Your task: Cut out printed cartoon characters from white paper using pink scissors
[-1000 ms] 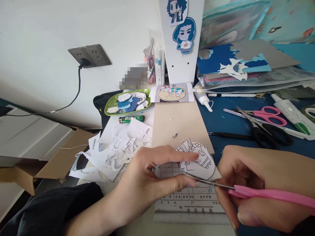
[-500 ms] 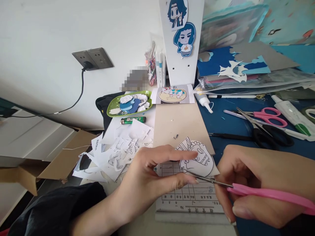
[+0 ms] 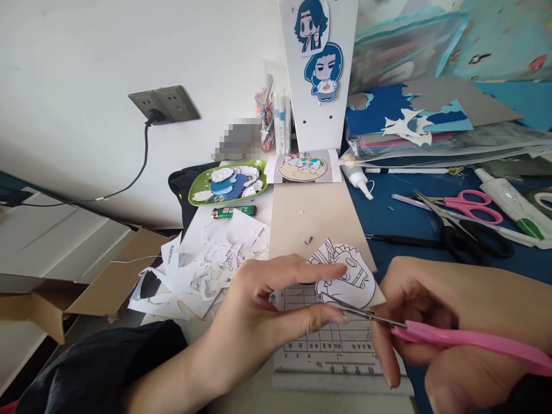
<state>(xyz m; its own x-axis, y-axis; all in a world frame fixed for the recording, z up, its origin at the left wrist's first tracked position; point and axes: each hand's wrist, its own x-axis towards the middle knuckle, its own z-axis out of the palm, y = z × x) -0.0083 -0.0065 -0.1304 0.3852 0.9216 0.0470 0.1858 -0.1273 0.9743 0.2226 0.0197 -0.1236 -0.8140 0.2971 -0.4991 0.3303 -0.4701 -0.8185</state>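
Note:
My left hand (image 3: 263,310) pinches a white paper cutout (image 3: 347,279) printed with a black line drawing of a cartoon head, thumb under and forefinger on top. My right hand (image 3: 448,328) is closed round pink-handled scissors (image 3: 457,338), whose thin metal blades lie along the cutout's lower edge. Both hands hover above a printed grid sheet (image 3: 336,345) near the table's front edge.
A heap of white paper scraps (image 3: 207,267) lies left of my hands. Behind are a green tray of cutouts (image 3: 196,187), a green lighter (image 3: 233,211), a tan board (image 3: 314,221), a glue bottle (image 3: 357,177), pink scissors (image 3: 468,204) and black scissors (image 3: 470,241) on blue matting.
The scissor blades have crept leftward along the cutout's lower edge, and my right hand has shifted slightly down. My left hand keeps its grip on the paper.

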